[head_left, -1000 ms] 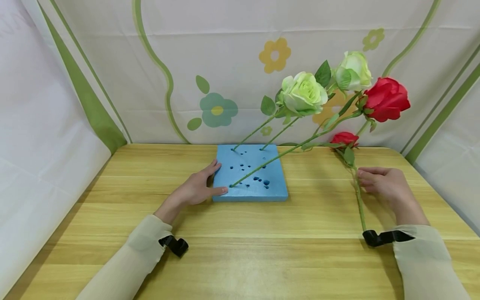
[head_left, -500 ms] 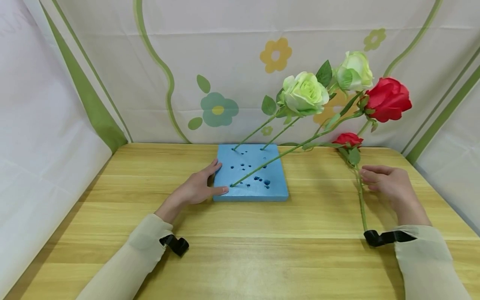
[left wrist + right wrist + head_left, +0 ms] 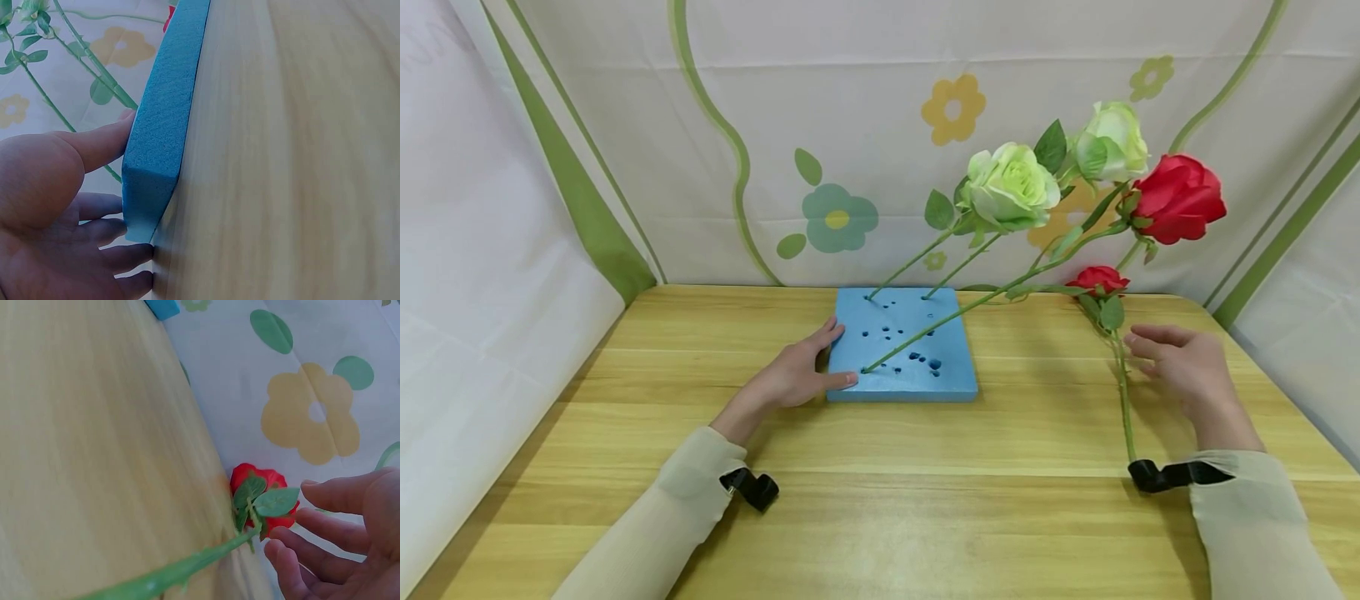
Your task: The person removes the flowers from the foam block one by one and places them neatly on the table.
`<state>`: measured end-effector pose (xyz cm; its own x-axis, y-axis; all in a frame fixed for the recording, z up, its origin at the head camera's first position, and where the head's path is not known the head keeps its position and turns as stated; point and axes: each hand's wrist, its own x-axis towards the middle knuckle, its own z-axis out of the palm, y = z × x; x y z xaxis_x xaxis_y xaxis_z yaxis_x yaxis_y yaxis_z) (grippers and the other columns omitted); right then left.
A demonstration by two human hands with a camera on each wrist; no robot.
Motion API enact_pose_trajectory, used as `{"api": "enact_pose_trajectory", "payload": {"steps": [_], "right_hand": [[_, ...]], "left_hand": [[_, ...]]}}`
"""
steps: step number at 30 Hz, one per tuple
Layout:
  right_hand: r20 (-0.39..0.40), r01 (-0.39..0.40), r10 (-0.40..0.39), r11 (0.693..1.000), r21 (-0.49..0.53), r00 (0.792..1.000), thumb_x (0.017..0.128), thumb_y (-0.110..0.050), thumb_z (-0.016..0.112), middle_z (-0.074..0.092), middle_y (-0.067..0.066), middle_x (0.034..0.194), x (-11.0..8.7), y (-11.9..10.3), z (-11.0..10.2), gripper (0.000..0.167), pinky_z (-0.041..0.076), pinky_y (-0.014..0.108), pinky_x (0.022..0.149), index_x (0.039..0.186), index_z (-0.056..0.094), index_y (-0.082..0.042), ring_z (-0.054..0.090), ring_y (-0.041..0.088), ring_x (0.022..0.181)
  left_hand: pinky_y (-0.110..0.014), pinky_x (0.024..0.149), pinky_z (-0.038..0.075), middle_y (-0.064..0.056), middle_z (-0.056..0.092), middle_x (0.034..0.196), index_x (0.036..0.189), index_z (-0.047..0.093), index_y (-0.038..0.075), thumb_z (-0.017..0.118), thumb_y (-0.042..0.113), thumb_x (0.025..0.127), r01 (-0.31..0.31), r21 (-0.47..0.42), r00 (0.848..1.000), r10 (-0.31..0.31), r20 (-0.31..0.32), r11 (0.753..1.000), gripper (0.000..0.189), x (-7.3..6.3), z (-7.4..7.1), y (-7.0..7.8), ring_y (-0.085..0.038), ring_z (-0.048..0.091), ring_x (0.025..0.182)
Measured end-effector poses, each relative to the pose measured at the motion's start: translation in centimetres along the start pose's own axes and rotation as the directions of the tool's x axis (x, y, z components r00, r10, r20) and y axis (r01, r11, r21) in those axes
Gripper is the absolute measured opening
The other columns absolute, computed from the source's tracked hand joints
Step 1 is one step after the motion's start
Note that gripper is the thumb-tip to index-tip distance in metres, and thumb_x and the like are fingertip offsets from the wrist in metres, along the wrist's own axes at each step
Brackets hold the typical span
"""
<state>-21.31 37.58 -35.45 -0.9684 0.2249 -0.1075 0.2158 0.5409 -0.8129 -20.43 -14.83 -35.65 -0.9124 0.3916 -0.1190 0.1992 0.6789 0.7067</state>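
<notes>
My left hand rests against the left side of a blue foam block with several holes. Its thumb lies over the front left corner, and the fingers reach fairly straight along the side. Three artificial roses slant rightward out of the block: a green rose, a second green rose and a large red rose. On the table at right lies another red rose, its stem toward me. My right hand is beside that stem, fingers loosely spread, and the right wrist view shows nothing between them.
The wooden table ends at a hanging cloth with printed flowers. White cloth walls stand on both sides. A black wrist camera sits on the left arm and another camera on the right, overlapping the stem's end.
My right hand's fingers have spread and drawn slightly away from the stem of the lying red rose, whose head has shifted a little to the right. The left hand stays on the block.
</notes>
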Motion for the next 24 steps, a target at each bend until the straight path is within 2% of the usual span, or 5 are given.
{"api": "enact_pose_trajectory", "payload": {"steps": [8, 17, 24], "right_hand": [[-0.095, 0.107, -0.100, 0.991, 0.075, 0.990, 0.096, -0.046, 0.069, 0.059, -0.010, 0.124, -1.1, -2.9, 0.6, 0.062, 0.055, 0.018, 0.073, 0.142, 0.060, -0.006, 0.061, -0.002, 0.093], [-0.135, 0.216, -0.194, 0.961, 0.171, 0.972, 0.093, -0.039, 0.074, 0.063, -0.011, 0.120, -2.6, -6.4, 2.1, 0.057, 0.054, 0.016, 0.073, 0.139, 0.063, -0.008, 0.061, 0.003, 0.098], [-0.131, 0.303, -0.274, 0.875, 0.378, 0.953, 0.091, -0.021, 0.079, 0.074, -0.010, 0.104, -3.6, -8.5, 3.8, 0.041, 0.056, 0.019, 0.070, 0.129, 0.071, -0.009, 0.070, 0.004, 0.091]], "left_hand": [[-0.055, 0.118, 0.020, 0.000, 0.004, 0.170, 0.165, 0.017, 0.014, 0.071, 0.040, 0.097, -0.003, 0.005, 1.000, 0.003, 0.001, 1.000, 0.090, 0.0, 0.0, 0.0, -0.032, 0.009, 0.153], [-0.054, 0.119, 0.019, -0.001, 0.006, 0.170, 0.164, 0.018, 0.013, 0.071, 0.039, 0.097, -0.005, 0.013, 1.000, 0.005, -0.005, 1.000, 0.090, 0.0, 0.1, -0.2, -0.030, 0.009, 0.153], [-0.053, 0.119, 0.019, -0.001, 0.006, 0.170, 0.164, 0.018, 0.012, 0.072, 0.039, 0.097, -0.009, 0.015, 1.000, 0.009, -0.006, 1.000, 0.090, 0.1, 0.1, -0.2, -0.030, 0.009, 0.153]]}}
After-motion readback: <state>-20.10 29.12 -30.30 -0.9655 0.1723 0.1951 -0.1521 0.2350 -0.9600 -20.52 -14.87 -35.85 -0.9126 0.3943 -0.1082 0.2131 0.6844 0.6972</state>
